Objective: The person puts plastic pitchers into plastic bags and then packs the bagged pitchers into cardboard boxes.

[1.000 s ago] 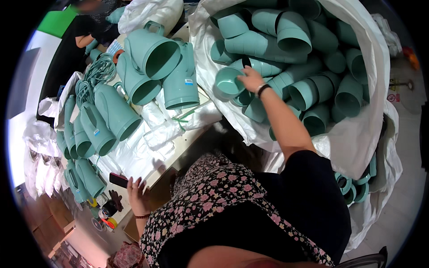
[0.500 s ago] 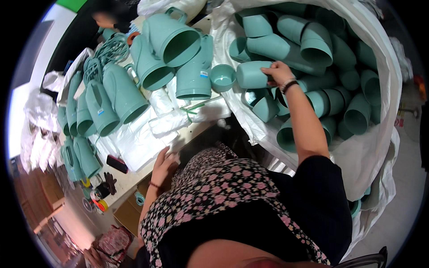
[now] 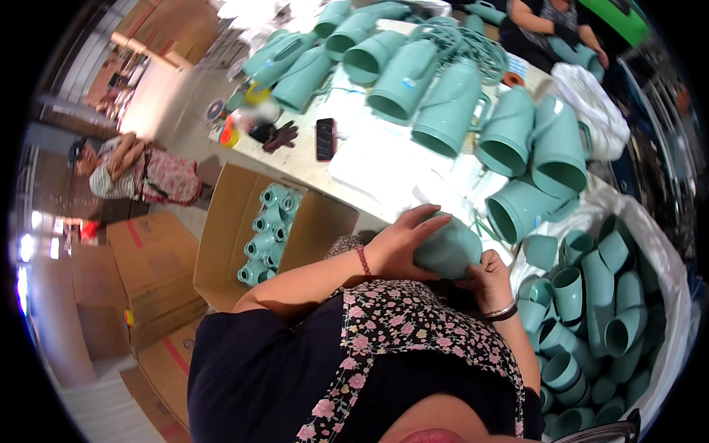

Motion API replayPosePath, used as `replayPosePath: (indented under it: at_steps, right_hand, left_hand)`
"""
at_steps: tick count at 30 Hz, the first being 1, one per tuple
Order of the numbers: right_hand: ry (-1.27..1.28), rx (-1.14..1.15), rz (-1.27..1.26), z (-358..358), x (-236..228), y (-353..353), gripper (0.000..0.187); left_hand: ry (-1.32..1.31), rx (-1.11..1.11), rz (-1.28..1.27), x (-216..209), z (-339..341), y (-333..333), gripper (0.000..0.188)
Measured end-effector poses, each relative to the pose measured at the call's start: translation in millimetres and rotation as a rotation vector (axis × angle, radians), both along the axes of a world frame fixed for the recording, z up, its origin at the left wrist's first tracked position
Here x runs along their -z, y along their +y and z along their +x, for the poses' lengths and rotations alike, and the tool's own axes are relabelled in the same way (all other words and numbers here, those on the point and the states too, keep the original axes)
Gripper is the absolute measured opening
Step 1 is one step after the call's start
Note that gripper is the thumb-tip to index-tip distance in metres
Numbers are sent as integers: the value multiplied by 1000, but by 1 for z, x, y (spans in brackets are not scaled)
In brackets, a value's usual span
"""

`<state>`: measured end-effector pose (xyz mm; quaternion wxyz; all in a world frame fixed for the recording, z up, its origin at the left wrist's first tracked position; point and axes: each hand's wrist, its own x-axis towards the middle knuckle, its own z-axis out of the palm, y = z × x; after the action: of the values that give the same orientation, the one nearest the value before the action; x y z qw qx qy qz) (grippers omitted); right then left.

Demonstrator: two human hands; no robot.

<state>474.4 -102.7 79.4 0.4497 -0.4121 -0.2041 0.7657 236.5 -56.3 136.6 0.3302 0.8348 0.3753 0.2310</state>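
A teal plastic cup [image 3: 447, 248] is in both my hands, in front of my apron and beside the table edge. My left hand [image 3: 405, 242] wraps around its left side, thumb below and fingers over the top. On the lower right rim, my right hand [image 3: 490, 280] pinches the cup between thumb and fingers. To the right, a big white sack [image 3: 673, 277] is full of similar cups and bent tubular pieces [image 3: 569, 292]. Large teal jugs [image 3: 559, 151] lie on their sides on the table just beyond my hands.
More jugs [image 3: 405, 81] and coiled teal tubing [image 3: 461, 46] cover the table's far side. A phone [image 3: 325, 140] and dark gloves [image 3: 281, 137] lie at its left. An open carton [image 3: 214, 244] holds teal parts. One person [image 3: 151, 171] stands at left; another [image 3: 550, 29] works across the table.
My right hand has brought the cup out of the sack to my front, and my left hand has joined it there. The view has turned left, showing the open carton and a standing person.
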Motion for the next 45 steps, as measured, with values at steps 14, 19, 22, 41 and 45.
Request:
replayPosePath:
  at_steps: [14, 19, 22, 41, 45]
  right_hand:
    - [-656, -542, 558, -283, 18, 53, 73]
    - [-521, -582, 301, -459, 33, 58, 62]
    - [-425, -629, 308, -535, 36, 66, 60]
    - [-304, -590, -8, -664, 23, 186, 67]
    - [-271, -573, -63, -672, 7, 174, 65]
  left_hand:
    - [-671, -916, -595, 104, -342, -188, 61]
    - [-1210, -1394, -812, 149, -471, -280, 59]
    - [-1525, -1725, -457, 125, -546, -337, 61]
    - [-674, -3184, 708, -24, -718, -714, 93]
    - [-967, -2654, 671, 50, -750, -653, 78]
